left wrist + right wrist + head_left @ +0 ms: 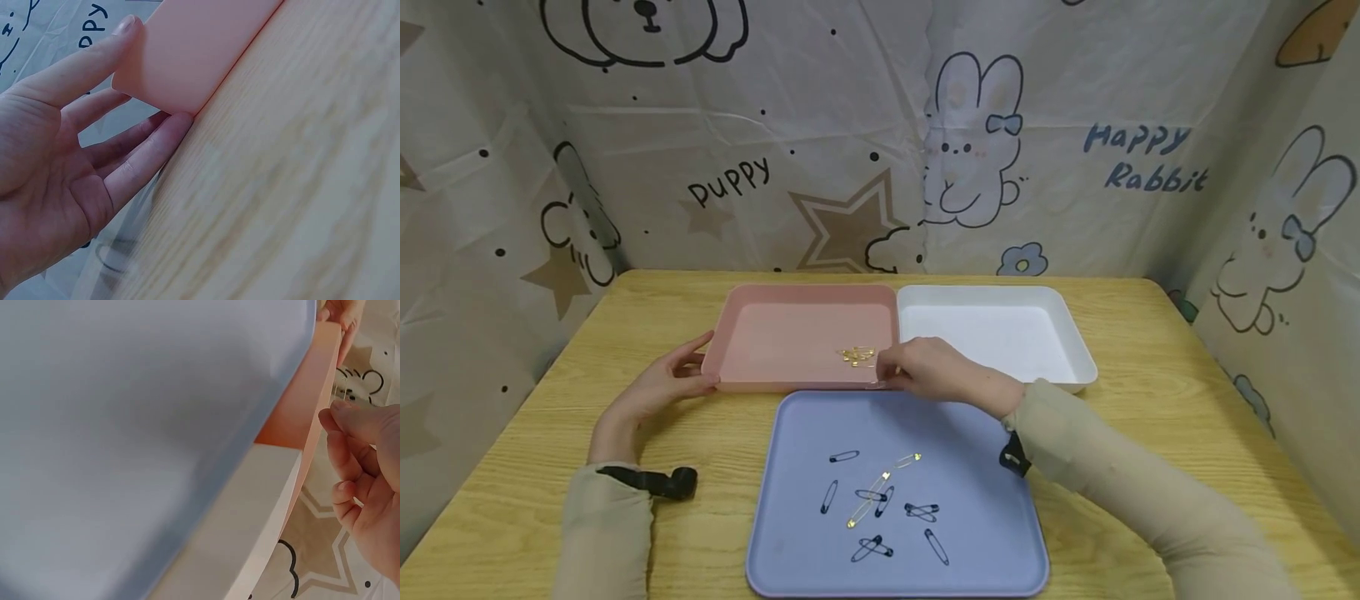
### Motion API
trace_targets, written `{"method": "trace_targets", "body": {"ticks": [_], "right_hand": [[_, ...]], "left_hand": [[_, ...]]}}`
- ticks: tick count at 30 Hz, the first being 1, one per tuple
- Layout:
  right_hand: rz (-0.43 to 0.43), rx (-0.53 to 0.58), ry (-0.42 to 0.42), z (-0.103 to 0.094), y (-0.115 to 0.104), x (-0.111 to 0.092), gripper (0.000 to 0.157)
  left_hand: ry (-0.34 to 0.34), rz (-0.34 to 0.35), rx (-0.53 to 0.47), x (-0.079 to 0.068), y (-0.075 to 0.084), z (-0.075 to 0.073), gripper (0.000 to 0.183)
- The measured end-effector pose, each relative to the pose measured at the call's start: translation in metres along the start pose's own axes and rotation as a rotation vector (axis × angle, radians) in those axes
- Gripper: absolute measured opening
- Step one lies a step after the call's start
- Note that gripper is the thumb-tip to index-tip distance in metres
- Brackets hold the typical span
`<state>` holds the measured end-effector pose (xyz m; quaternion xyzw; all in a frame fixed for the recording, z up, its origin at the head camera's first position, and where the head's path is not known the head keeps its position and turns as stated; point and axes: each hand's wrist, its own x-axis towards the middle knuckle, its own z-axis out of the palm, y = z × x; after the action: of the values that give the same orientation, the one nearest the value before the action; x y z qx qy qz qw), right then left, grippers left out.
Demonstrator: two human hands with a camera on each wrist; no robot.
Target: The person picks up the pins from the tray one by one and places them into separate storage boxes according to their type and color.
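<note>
My left hand [658, 387] rests against the left end of the pink tray [760, 386], thumb and fairly straight fingers touching its outer wall, as the left wrist view [81, 144] also shows. Over the pink tray's near right corner, my right hand [928, 367] pinches a thin safety pin [340, 389] between thumb and forefinger. A small heap of gold safety pins [857, 356] lies in the pink tray just left of those fingertips. On the blue tray [797, 575] in front lie several black safety pins [936, 547] and a few gold safety pins [907, 460].
A white tray [985, 333] stands against the pink tray's right side, with my right forearm passing over its front edge. All the trays sit on a wooden table [700, 550]. A printed curtain [820, 108] hangs behind and at both sides.
</note>
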<state>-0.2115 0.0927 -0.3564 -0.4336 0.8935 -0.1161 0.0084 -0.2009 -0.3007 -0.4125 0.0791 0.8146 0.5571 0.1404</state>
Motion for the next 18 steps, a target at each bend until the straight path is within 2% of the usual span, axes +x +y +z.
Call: {"method": "trace_targets", "body": {"ticks": [5, 18], "right_hand": [[0.060, 0.018, -0.009, -0.001, 0.006, 0.011, 0.007], [0.112, 0.033, 0.016, 0.004, 0.016, 0.027, 0.008]], "left_hand": [[-0.002, 0.001, 0.009, 0.000, 0.000, 0.000, 0.079], [-0.001, -0.005, -0.001, -0.001, 0.001, 0.001, 0.080]]}}
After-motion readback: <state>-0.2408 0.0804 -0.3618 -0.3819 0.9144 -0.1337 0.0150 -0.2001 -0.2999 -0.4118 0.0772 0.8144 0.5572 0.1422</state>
